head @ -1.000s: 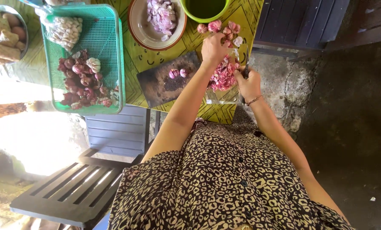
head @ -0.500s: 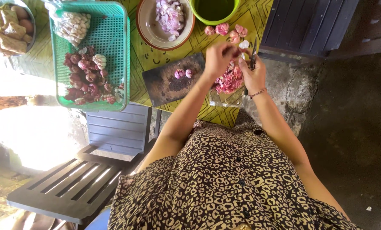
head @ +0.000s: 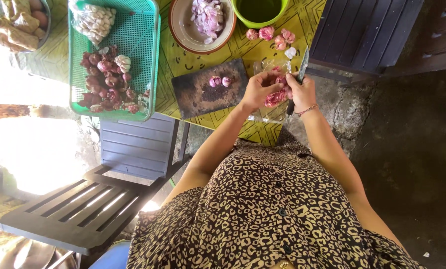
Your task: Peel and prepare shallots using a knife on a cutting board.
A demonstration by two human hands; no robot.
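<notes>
Shallot (head: 281, 79), newly lifted over the peelings, pinched in left hand (head: 257, 89); right hand (head: 302, 92) grips knife (head: 298, 74), blade toward twelve o'clock.

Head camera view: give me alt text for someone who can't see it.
The person's left hand holds a shallot while the right hand grips a knife, above pink peelings. A dark cutting board and green tray lie left.

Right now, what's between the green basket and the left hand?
Head view: a dark cutting board with two peeled shallots lies between the green basket and the left hand.
</notes>
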